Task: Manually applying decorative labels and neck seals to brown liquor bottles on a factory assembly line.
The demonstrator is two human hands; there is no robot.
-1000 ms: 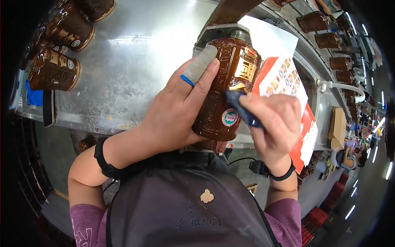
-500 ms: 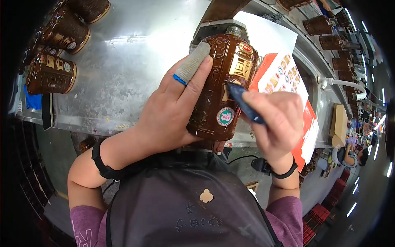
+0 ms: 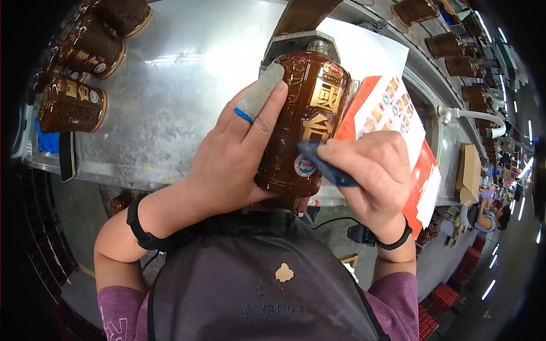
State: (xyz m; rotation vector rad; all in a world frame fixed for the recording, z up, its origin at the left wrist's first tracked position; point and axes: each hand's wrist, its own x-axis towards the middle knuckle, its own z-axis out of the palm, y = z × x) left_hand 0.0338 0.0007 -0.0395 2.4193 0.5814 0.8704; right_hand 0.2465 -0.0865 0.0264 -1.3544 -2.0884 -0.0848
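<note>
A brown embossed bottle (image 3: 284, 136) with gold characters and a round green-and-white sticker lies tilted before me, its clear neck pointing away. My left hand (image 3: 227, 136) is wrapped round its left side, with a grey knitted finger cover (image 3: 260, 94) with a blue rim on one finger. In the pinch of my right hand (image 3: 378, 170) is a dark blue flat piece (image 3: 330, 169), perhaps a scraper or folded cloth. Its tip is at the bottle's front, near the round sticker and below the lower gold character.
Several similar brown bottles (image 3: 71, 105) stand at the left of the metal table (image 3: 148, 113). Sticker sheets (image 3: 392, 108) with an orange-red edge lie to the right. Beyond the bottle's neck is a metal bracket (image 3: 278, 42). More bottles line a conveyor (image 3: 438, 79) at far right, past a white pipe (image 3: 478, 115).
My right hand has moved the blue piece down the bottle, from the lower gold character toward the round sticker. The bottle has turned slightly, showing both gold characters more fully.
</note>
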